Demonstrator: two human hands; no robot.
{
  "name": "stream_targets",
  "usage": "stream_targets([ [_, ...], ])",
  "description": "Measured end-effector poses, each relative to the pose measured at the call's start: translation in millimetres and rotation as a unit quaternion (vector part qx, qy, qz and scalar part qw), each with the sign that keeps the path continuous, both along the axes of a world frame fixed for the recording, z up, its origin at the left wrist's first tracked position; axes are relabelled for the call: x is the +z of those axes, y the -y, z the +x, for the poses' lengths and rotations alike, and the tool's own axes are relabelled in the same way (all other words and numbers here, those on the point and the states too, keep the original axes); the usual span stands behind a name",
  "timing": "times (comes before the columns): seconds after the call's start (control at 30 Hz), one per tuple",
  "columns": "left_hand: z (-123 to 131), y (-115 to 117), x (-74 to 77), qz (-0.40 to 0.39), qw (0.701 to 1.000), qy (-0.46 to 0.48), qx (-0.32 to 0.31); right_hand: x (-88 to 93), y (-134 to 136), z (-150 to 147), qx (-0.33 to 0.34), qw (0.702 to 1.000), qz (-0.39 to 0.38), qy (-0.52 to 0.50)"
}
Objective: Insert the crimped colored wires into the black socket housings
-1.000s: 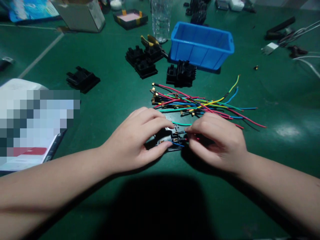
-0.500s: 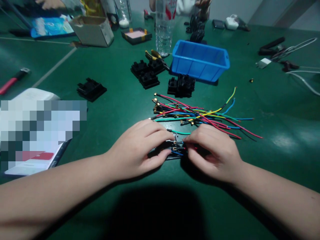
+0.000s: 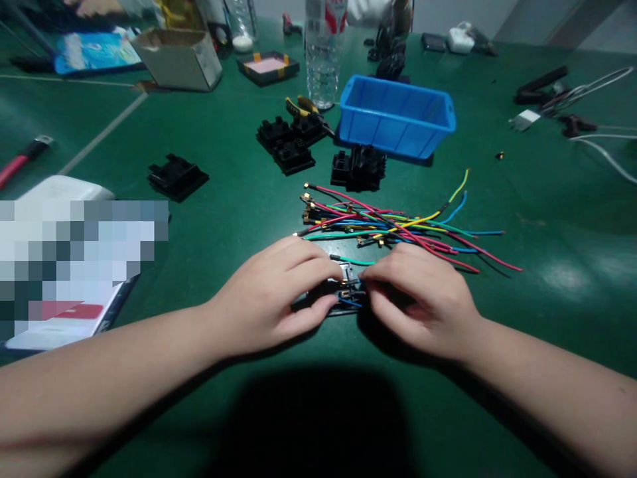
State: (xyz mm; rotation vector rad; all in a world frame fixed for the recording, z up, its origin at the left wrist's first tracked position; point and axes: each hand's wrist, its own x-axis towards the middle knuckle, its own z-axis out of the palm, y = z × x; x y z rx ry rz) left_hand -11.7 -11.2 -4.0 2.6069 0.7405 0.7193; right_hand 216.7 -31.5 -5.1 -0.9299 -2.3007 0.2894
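My left hand (image 3: 279,289) is closed on the left side of a small black plastic housing (image 3: 343,311), its thumb on the near side and index finger on the far side. Metal terminals and short wires, one of them blue, show inside the housing. At its right edge my right hand (image 3: 428,292) pinches a thin wire (image 3: 361,281) between thumb and index finger; the fingertips partly hide it. Just beyond both hands lies a loose bundle of coloured wires (image 3: 398,226) with brass terminals, and a green wire (image 3: 355,261) runs close behind the housing.
A blue bin (image 3: 393,129) stands behind the wires. Several black housings (image 3: 286,143) lie near it, with yellow-handled pliers (image 3: 303,106). A plastic bottle (image 3: 323,66) and a cardboard box (image 3: 182,63) are farther back. A phone (image 3: 114,292) props at left. Someone sits across the table.
The view has shifted slightly, so the table items sit a little farther left and up. Both hands stay at the housing; more of its far part shows between the fingers.
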Motion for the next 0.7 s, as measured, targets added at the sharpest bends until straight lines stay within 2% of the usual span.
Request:
stream_targets([
  [0.37, -0.4, -0.6, -1.6, 0.004, 1.0, -0.006, 0.001, -1.3, 0.7, 1.2, -0.001, 1.0, 0.011, -0.023],
  [0.7, 0.0, -0.7, -1.5, 0.011, 1.0, -0.001, 0.0, 0.5, -0.2, 2.4, 0.033, 0.999, 0.026, -0.012],
])
